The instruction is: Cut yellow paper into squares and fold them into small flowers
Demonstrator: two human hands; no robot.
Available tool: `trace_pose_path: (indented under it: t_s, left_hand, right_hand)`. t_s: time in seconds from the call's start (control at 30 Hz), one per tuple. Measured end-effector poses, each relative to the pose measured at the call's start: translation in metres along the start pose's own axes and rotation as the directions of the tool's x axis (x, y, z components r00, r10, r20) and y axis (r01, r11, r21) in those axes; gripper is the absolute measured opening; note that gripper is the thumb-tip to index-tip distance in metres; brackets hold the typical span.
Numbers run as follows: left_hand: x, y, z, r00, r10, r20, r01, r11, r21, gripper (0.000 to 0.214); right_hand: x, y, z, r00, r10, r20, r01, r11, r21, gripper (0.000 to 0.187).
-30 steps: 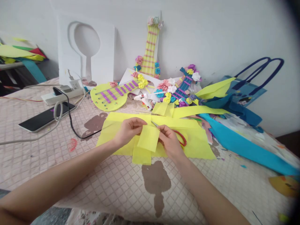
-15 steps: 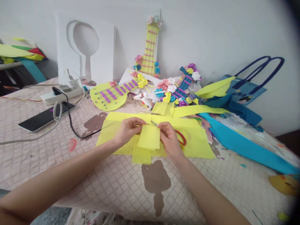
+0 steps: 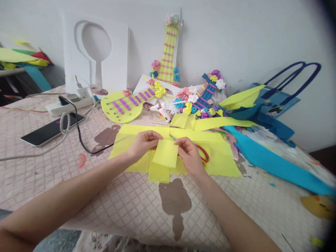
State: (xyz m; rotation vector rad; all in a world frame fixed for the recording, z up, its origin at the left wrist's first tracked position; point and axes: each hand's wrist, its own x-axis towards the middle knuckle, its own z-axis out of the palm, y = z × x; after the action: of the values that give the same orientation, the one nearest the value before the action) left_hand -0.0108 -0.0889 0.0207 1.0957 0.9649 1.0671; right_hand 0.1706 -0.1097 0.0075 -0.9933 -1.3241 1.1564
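My left hand [image 3: 145, 144] pinches the upper left corner of a small yellow sheet [image 3: 166, 154], which looks like thin fabric or crepe paper. At its upper right corner, my right hand [image 3: 189, 154] has thumb and fingertips closed on the same sheet. The piece hangs between both hands, over a larger yellow sheet [image 3: 220, 159] spread on the table. A narrow yellow strip [image 3: 159, 176] pokes out below it. Scissors with red handles [image 3: 204, 154] lie on the large sheet beside my right hand, partly hidden by it.
Behind are a white glue gun [image 3: 163, 112], a yellow paper guitar [image 3: 122, 108] and several paper flowers [image 3: 187, 96]. Blue strips [image 3: 275, 164] and a blue bag [image 3: 285, 101] lie right. A power strip [image 3: 69, 105], cables and a dark phone-like slab [image 3: 49, 131] occupy the left.
The small yellow sheet has shifted slightly left and tilted a little, with both hands still at its upper corners. The view has moved slightly.
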Motion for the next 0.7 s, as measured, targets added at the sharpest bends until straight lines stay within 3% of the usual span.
trace_pose_path:
  t_s: [0.43, 0.6, 0.7]
  left_hand:
    - [-0.0029, 0.0041, 0.0008, 1.000, -0.026, 0.006, 0.026, 1.000, -0.005, 0.010]
    - [-0.0053, 0.0052, 0.0048, 0.992, -0.119, 0.033, 0.122, 0.982, -0.146, 0.025]
    - [-0.0082, 0.0056, 0.0062, 0.985, -0.158, 0.075, 0.166, 0.981, -0.101, 0.040]
  right_hand:
    - [-0.0010, -0.0011, -0.0004, 0.997, -0.072, 0.009, 0.073, 0.993, -0.094, 0.005]
    - [-0.0032, -0.0021, 0.0005, 0.994, -0.099, 0.036, 0.104, 0.983, -0.153, 0.006]
    - [-0.0042, -0.0006, 0.0008, 0.989, -0.130, 0.065, 0.141, 0.970, -0.200, 0.006]
